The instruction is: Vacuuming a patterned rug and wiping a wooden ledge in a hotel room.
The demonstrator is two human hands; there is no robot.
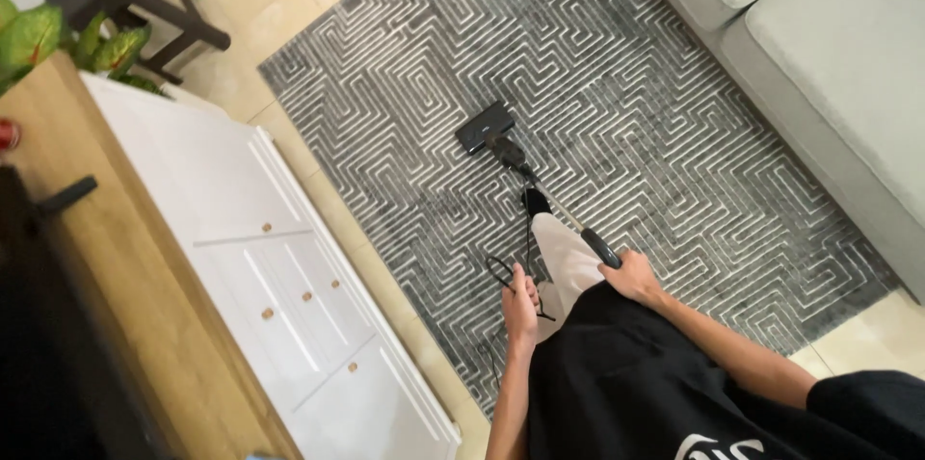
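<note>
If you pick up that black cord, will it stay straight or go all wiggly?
Probably wiggly. The black cord already droops in a loop from the left hand, so it looks floppy, not stiff. It seems thin, so likely light. It trails down onto the patterned rug, so it might drag and snag when pulled.

Bright, even daylight; soft shadows; slight motion blur.

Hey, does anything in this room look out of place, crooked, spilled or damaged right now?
Nothing spilled or broken shows. The one untidy thing is the black cord: it loops loosely from the left hand over the patterned rug, close to the person's feet. The right hand grips the vacuum handle.
</note>
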